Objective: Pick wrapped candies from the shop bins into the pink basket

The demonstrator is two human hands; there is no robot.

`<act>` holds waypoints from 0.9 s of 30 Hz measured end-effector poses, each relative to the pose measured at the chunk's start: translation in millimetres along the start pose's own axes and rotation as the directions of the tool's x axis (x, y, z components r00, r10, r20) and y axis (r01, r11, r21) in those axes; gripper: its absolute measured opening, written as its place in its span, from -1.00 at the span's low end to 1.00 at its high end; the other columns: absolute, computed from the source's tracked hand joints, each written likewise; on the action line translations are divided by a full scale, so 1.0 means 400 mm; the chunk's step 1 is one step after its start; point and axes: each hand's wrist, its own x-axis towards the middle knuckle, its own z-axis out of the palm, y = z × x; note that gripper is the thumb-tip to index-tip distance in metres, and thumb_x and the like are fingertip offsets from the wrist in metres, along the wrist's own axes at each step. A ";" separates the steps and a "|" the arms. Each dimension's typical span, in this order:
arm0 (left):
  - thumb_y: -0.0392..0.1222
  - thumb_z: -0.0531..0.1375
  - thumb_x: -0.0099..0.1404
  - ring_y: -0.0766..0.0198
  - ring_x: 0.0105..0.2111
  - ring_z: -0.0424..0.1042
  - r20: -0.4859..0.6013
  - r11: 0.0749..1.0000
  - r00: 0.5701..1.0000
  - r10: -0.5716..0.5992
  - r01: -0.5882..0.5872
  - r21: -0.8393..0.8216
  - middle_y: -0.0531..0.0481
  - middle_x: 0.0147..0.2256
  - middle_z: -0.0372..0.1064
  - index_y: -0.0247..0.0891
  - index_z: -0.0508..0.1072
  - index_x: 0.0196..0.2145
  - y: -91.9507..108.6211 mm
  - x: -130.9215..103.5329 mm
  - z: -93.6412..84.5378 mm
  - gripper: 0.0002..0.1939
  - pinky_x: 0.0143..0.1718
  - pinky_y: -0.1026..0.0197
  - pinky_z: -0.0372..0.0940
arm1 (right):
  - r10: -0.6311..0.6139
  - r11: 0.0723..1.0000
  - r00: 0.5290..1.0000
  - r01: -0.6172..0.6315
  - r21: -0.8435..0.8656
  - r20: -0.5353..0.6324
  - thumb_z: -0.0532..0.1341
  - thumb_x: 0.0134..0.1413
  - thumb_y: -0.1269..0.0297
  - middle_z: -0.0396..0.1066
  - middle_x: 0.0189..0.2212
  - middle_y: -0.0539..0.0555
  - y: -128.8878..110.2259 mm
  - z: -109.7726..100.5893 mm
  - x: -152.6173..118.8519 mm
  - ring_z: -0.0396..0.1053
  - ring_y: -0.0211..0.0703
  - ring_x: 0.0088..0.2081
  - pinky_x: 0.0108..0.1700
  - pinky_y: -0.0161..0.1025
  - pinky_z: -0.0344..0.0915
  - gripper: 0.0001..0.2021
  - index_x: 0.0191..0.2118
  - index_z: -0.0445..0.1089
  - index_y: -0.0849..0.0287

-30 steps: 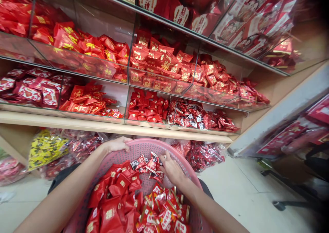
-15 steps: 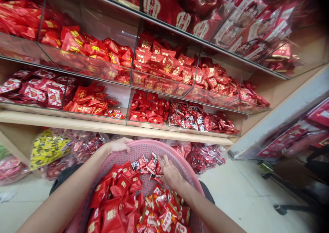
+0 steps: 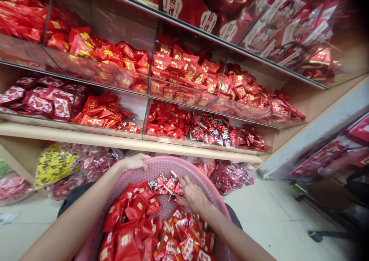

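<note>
A pink perforated basket [image 3: 213,192] holds red wrapped packets [image 3: 127,238] on its left, red and orange packets [image 3: 184,234] at the lower right, and a few red, black and white packets [image 3: 167,185] near its far side. My left hand [image 3: 134,163] is closed on the basket's far left rim, with the fingers curled over it. Inside the basket, my right hand [image 3: 193,193] touches the right side of the red, black and white packets; its fingers are slightly bent and apart, and no packet shows clearly gripped in it.
Shelves [image 3: 173,147] with clear dividers and red packets stand ahead. Below them lie bagged packets, including a yellow bag [image 3: 56,165] at left and a red one [image 3: 232,176] at right. A dark wheeled base [image 3: 315,236] is on the floor at right.
The view has shifted very slightly. My right hand has barely moved at the small packets, and my left hand stays on the rim.
</note>
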 end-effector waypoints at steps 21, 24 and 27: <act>-0.37 0.11 -0.20 0.31 -0.48 0.31 -0.004 1.000 1.000 0.002 -0.002 -0.011 0.10 -0.47 0.40 -0.31 0.42 -0.26 0.013 -0.008 0.007 -0.56 -0.46 0.34 0.17 | 0.029 0.984 0.964 0.020 0.179 -0.263 0.04 0.07 0.06 0.27 -0.09 0.15 0.047 -0.159 0.028 0.34 -0.06 -0.18 -0.17 -0.20 0.22 -0.61 -0.02 0.23 0.12; -0.35 0.12 -0.17 0.26 -0.43 0.36 0.044 0.998 0.999 0.005 -0.002 -0.068 0.08 -0.41 0.42 -0.29 0.41 -0.23 0.023 -0.016 0.015 -0.56 -0.40 0.31 0.21 | 0.159 0.962 0.819 -0.001 0.275 -0.552 0.00 0.09 0.12 0.35 -0.22 0.14 0.131 -0.251 0.071 0.33 -0.11 -0.26 -0.21 -0.22 0.21 -0.69 -0.13 0.31 0.16; -0.34 0.15 -0.16 0.21 -0.35 0.39 0.088 0.992 0.996 0.026 -0.015 -0.123 0.06 -0.35 0.44 -0.29 0.41 -0.22 0.030 -0.015 0.022 -0.56 -0.32 0.29 0.24 | 0.385 0.900 0.557 -0.049 0.434 -0.736 0.05 0.01 0.13 0.40 -0.34 0.13 0.245 -0.315 0.110 0.33 -0.10 -0.31 -0.24 -0.22 0.20 -0.72 -0.26 0.35 0.21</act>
